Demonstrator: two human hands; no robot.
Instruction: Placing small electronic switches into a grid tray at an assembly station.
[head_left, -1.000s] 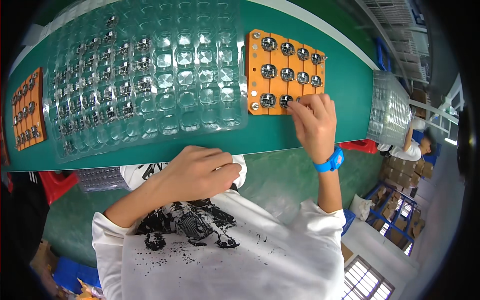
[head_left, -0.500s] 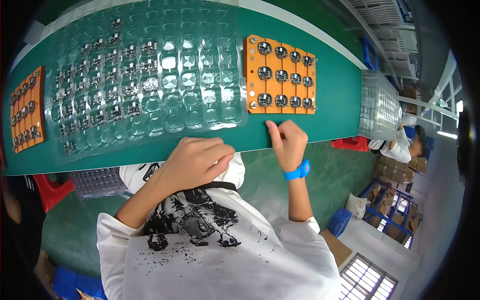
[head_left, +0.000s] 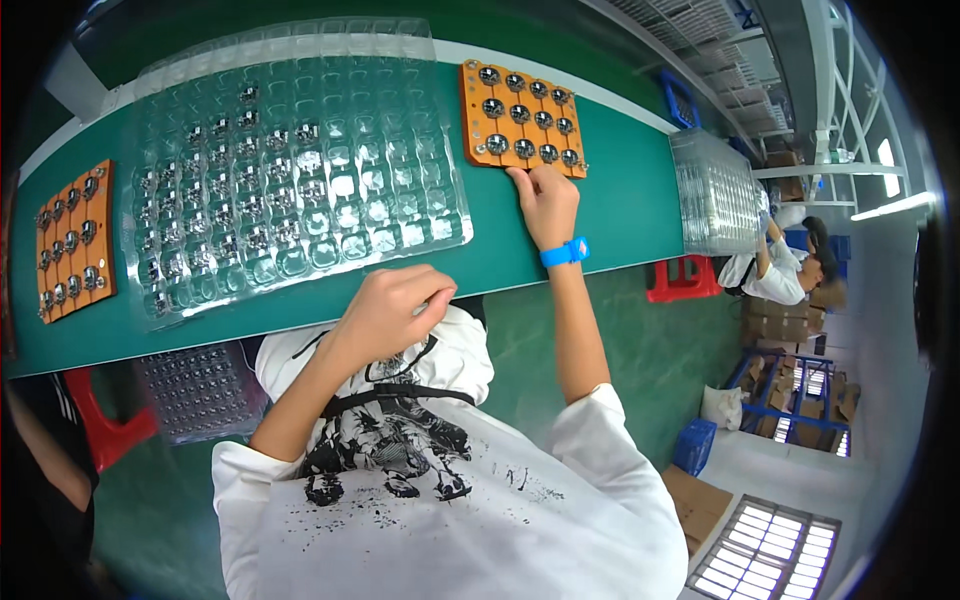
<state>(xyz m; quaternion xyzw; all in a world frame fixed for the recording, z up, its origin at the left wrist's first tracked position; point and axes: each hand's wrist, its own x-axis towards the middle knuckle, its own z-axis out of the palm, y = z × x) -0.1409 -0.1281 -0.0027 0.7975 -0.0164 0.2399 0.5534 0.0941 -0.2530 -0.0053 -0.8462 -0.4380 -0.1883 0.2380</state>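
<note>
The right hand (head_left: 549,202) seems to handle the orange board (head_left: 507,129) on the table (head_left: 630,205), at its near edge; from here, finger grip is unclear. Left of the board, the left hand (head_left: 392,310) is loosely closed. Shifting needs level support.

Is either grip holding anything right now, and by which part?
The left grip is curled, nothing visible in it. The right grip is at the near edge of the right-side orange board; whether it holds that edge cannot be told.
</note>
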